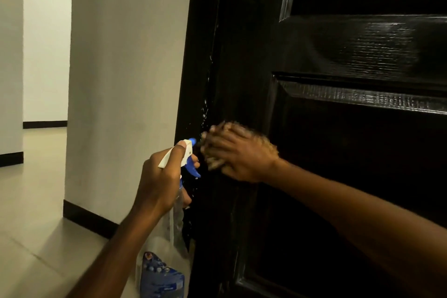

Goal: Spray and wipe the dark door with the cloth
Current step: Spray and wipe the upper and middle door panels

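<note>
Left hand (157, 184) is gripping the spray bottle (174, 220), finger on trigger, aiming at the door's (338, 152) left edge; right hand (238, 155), fingers flat, is pressing the cloth (214, 164) there to wipe the droplets.

Dark glossy door (350, 176), droplets along left edge; blurred tan cloth (268, 144) against it; spray bottle (177, 222) beside.

- My right hand (238, 152) is blurred; I cannot tell whether its fingers lie flat or curl.
- The cloth (267, 143) is mostly hidden under that hand, with only a fuzzy fringe showing.
- The spray bottle (174, 222) has its neck covered by my left hand (159, 181), its base cut off at the bottom edge and its label unreadable.
- The door (362, 176) runs past the top, right and bottom edges.
</note>
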